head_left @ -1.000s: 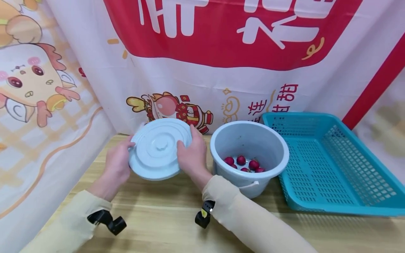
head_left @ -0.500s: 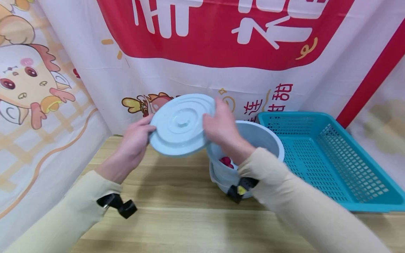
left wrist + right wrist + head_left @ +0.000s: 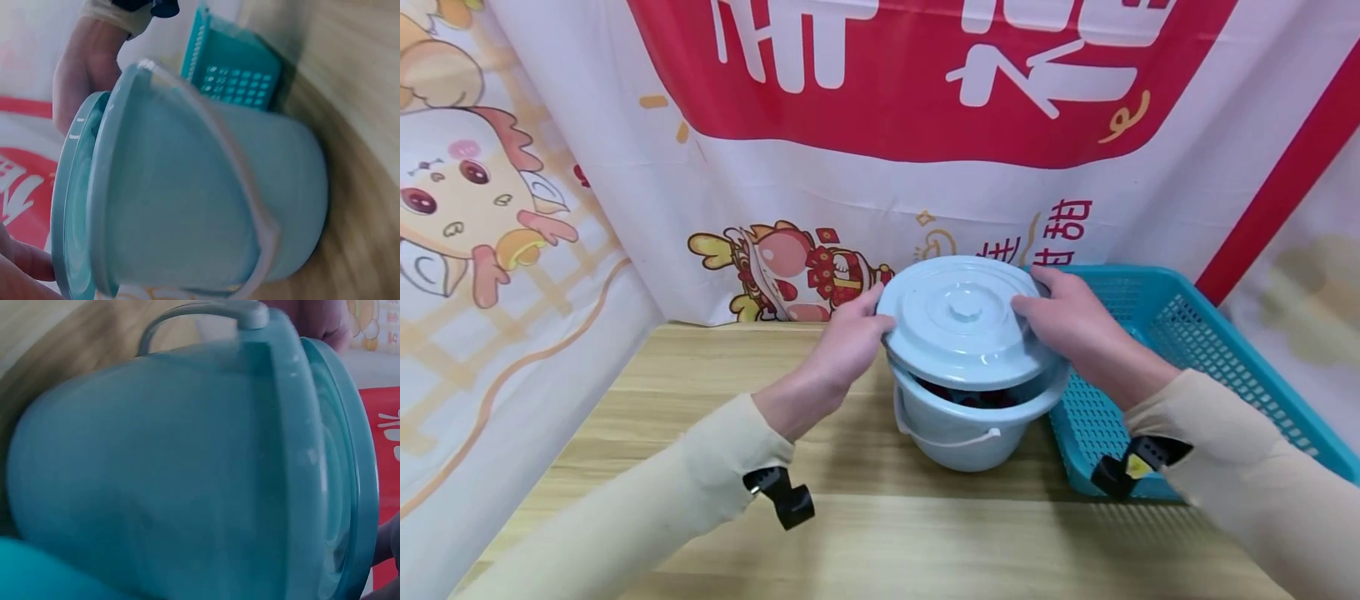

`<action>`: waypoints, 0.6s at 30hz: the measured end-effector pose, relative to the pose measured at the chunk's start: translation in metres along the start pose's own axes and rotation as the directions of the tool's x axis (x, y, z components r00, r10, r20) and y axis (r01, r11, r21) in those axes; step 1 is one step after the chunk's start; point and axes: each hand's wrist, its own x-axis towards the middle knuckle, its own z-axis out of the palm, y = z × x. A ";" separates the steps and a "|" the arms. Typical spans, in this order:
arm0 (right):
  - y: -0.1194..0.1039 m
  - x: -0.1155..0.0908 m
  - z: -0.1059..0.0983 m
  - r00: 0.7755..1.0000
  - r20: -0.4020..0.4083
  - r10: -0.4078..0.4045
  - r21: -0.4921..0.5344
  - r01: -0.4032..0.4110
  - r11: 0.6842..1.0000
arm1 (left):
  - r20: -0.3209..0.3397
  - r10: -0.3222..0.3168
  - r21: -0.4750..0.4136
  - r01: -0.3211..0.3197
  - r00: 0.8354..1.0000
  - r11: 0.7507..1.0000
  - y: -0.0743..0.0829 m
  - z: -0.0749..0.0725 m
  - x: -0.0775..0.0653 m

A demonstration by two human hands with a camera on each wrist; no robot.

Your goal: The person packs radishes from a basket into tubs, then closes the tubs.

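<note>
Both hands hold a round light-blue lid (image 3: pixel 958 346) by its edges, over the mouth of a light-blue bucket (image 3: pixel 970 442). My left hand (image 3: pixel 842 342) grips the left edge, thumb on top. On the opposite edge, my right hand (image 3: pixel 1071 321) pinches the rim with its thumb on the upper face. The lid sits a little askew, leaving a dark gap at the near side of the bucket's rim. Through that gap some dark red round things (image 3: pixel 992 398) partly show. In the left wrist view the lid (image 3: pixel 78 206) lies close to the rim, tilted slightly away from it.
A teal perforated basket (image 3: pixel 1078 442) stands right beside the bucket, partly behind my right arm. The bucket's white handle (image 3: pixel 955 444) hangs down in front. A printed cloth (image 3: pixel 775 200) rises behind the wooden table (image 3: pixel 865 533).
Both hands have carried the lid from the left of the bucket to the right and over its mouth. It now covers most of the opening and hides most of the red things.
</note>
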 end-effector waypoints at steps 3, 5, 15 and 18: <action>0.010 -0.001 -0.001 1.000 0.027 0.009 -0.033 -0.008 0.999 | 0.005 -0.014 0.028 0.014 1.000 1.000 -0.004 0.006 -0.004; 0.015 -0.003 0.000 0.999 0.045 0.008 -0.053 -0.005 0.999 | 0.005 -0.012 0.036 0.011 1.000 0.999 -0.008 0.008 -0.007; 0.035 -0.011 -0.003 0.993 0.117 -0.003 -0.098 0.015 0.995 | 0.041 0.000 0.064 -0.003 0.999 0.998 -0.019 0.013 -0.021; 0.039 -0.013 -0.004 0.992 0.125 -0.015 -0.124 0.031 0.992 | 0.060 -0.004 0.053 0.001 0.998 0.999 -0.022 0.013 -0.021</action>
